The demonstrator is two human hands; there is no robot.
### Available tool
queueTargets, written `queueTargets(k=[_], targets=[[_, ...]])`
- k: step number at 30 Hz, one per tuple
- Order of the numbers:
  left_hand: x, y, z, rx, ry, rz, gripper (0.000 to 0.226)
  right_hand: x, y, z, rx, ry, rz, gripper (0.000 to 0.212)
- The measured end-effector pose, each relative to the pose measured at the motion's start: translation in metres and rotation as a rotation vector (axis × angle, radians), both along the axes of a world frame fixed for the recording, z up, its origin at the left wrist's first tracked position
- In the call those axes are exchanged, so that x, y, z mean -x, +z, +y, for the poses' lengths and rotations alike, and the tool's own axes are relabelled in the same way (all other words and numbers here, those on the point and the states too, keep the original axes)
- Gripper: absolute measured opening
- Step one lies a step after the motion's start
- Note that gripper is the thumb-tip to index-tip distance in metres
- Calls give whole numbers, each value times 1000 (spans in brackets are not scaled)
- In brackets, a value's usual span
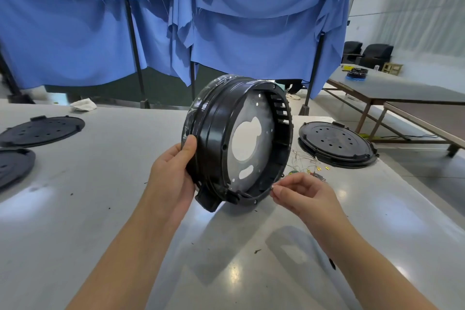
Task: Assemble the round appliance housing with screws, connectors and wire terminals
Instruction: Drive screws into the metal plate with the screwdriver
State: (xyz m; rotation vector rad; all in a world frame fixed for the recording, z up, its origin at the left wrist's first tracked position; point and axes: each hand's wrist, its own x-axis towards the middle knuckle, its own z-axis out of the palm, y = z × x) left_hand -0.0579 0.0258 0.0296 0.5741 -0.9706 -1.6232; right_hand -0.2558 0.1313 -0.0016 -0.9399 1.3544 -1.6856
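The round black housing (219, 133) stands on edge on the grey table (100, 196), tilted, its open side facing right and a grey metal plate with cut-outs inside. My left hand (173, 173) grips its left rim, thumb on the outer wall. My right hand (299, 191) pinches a small screw (272, 186) between thumb and forefinger at the housing's lower right rim. A tangle of thin wires with yellow terminals (310, 165) lies on the table just behind my right hand.
A black round cover (337, 143) lies flat at the right. Two more black covers (42, 131) lie at the far left. A white rag (84, 104) sits at the table's back edge. Blue cloth hangs behind; other tables stand at the right.
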Motion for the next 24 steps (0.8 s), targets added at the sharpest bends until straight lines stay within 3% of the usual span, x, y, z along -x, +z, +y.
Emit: queueTargets(k=[10, 18, 24], targets=[[3, 3, 6, -96, -105, 16, 35, -14, 19, 4, 135, -55, 71, 11], [4, 4, 9, -106, -119, 42, 41, -52, 53, -4, 306, -55, 333, 17], [3, 2, 9, -73, -125, 38, 39, -69, 61, -16, 366, -82, 368, 17]])
